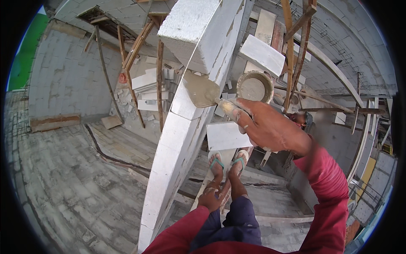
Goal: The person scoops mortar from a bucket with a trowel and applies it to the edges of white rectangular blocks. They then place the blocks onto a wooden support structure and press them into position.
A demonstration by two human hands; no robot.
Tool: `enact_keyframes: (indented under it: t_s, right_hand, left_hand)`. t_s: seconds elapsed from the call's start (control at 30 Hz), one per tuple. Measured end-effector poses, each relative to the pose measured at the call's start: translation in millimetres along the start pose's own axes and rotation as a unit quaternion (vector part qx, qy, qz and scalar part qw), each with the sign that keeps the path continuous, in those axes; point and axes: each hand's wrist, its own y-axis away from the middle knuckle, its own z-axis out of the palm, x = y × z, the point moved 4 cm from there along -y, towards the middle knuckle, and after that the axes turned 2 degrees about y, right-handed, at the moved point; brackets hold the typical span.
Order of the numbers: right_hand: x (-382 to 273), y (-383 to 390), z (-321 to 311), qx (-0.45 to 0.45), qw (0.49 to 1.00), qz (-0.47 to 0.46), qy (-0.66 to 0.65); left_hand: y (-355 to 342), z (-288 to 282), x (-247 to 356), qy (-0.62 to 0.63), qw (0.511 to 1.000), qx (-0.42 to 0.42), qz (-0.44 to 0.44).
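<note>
Trowel point(203, 91) blade, smeared with grey mortar, lies against the white block wall point(177, 139) at a joint. Right hand point(270, 127) grips its handle, arm outstretched. Left hand point(210, 199) hangs low, loosely curled, holding nothing.

Right arm in red sleeve raised, reaching forward and left; right hand point(270, 127) fisted tight round tool handle, knuckles up. Left arm, red sleeve too, hangs low; left hand point(210, 198) loosely curled at knee, holding nothing visible. Feet in sandals below.
</note>
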Motion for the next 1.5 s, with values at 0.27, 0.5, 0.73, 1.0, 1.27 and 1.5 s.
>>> enact_keyframes:
  t_s: [0.27,0.5,0.73,1.0,1.27,1.5]
  right_hand:
    - [52.5,8.0,48.8,0.079,0.992,-0.075,-0.067]
    - [172.0,69.8,130.6,0.140,0.989,-0.020,0.032]
    - [378.9,14.2,129.4,0.191,0.947,0.218,0.141]
    - [504.9,-186.5,106.4,0.215,0.912,0.303,0.174]
    - [547.1,-157.6,140.2,0.268,0.916,0.276,-0.108]
    - [526.3,-106.0,147.3,0.270,0.923,0.200,-0.188]
  left_hand:
    - [-1.8,-2.8,2.5,0.008,1.000,0.021,0.020]
    - [-2.0,-3.4,8.2,0.000,0.998,0.044,0.052]
    - [-13.0,-6.0,22.5,-0.022,0.999,-0.005,0.027]
    - [-19.4,-11.6,29.5,-0.052,0.998,0.012,0.025]
    - [-24.0,-13.4,27.0,-0.032,0.998,0.027,0.039]
    - [-25.4,-14.3,25.0,-0.033,0.999,0.010,0.029]
